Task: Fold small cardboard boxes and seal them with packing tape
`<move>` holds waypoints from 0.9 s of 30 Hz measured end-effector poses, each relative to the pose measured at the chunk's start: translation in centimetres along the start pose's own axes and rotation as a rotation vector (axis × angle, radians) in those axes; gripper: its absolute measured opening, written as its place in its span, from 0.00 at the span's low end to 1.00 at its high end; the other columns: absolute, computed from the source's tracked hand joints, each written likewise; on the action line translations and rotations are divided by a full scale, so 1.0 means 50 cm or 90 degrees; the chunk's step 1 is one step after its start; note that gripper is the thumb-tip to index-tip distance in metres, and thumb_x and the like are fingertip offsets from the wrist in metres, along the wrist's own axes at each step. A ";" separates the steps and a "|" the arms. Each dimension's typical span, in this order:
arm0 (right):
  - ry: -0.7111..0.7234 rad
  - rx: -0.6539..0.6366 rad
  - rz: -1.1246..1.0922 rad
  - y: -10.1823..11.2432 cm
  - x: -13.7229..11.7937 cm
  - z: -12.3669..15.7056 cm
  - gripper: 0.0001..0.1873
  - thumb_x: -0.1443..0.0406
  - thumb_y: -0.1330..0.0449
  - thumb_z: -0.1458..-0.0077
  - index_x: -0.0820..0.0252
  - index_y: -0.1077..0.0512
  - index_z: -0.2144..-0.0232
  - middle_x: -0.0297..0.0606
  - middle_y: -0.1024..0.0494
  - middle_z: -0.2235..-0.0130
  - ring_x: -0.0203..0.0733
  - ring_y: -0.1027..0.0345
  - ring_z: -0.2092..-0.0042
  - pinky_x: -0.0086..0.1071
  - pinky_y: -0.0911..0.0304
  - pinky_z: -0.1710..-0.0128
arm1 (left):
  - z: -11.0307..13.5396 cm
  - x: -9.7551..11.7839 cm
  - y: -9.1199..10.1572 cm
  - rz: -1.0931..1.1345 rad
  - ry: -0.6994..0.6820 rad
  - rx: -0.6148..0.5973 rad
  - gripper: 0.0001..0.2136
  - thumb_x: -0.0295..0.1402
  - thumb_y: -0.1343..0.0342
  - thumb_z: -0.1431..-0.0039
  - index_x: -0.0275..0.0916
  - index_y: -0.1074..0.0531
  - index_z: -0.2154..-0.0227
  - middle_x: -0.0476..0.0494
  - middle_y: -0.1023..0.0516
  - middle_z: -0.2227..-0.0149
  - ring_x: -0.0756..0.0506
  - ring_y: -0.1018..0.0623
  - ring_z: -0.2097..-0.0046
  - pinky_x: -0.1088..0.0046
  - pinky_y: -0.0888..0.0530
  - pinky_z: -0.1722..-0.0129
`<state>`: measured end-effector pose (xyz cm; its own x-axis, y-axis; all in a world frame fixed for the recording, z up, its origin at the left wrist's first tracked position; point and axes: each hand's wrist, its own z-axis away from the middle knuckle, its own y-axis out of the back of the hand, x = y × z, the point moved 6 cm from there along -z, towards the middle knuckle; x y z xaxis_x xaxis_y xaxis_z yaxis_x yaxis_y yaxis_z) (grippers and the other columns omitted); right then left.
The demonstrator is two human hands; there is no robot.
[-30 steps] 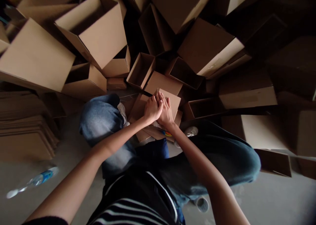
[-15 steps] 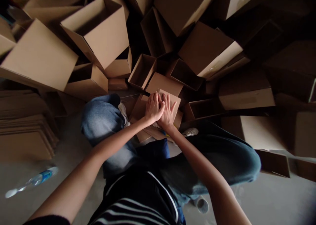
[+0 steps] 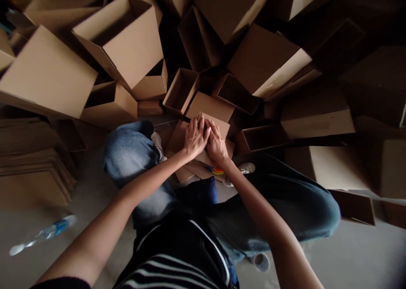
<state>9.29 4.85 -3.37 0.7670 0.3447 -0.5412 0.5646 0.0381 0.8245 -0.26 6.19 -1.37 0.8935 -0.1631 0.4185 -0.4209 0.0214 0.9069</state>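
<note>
Between my bent knees lies a small cardboard piece (image 3: 223, 127), which looks like a box panel or flap. My left hand (image 3: 196, 139) lies on it with the palm down and the fingers stretched out. Right beside it, my right hand (image 3: 217, 144) also rests on the cardboard, fingers extended, the two hands touching near the thumbs. Under and around them are more cardboard flaps (image 3: 177, 140). A roll with a yellow and orange rim (image 3: 218, 170) shows partly below my right wrist. What lies directly under my palms is hidden.
Open cardboard boxes crowd the floor ahead, among them a large box (image 3: 133, 48) and a small one (image 3: 180, 90). Stacked flat cardboard (image 3: 34, 179) stands at the left. A plastic bottle (image 3: 47, 233) lies on the floor; a cup (image 3: 261, 262) is near my right leg.
My right hand has slid slightly down and its fingers have drawn closer together. My left hand has shifted a little left. More of the coloured roll now shows beneath my right wrist.
</note>
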 end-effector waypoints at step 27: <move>0.062 0.007 0.016 0.022 -0.037 0.006 0.39 0.47 0.62 0.34 0.58 0.54 0.28 0.44 0.47 0.28 0.50 0.65 0.26 0.58 0.68 0.30 | 0.056 0.052 -0.032 0.054 -0.182 -0.128 0.24 0.38 0.55 0.32 0.43 0.36 0.36 0.39 0.33 0.34 0.37 0.48 0.28 0.48 0.49 0.29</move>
<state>8.59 3.98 -1.50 0.7478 0.4346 -0.5019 0.5499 0.0183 0.8350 2.29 2.99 -1.88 0.7646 -0.4216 0.4876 -0.4267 0.2360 0.8731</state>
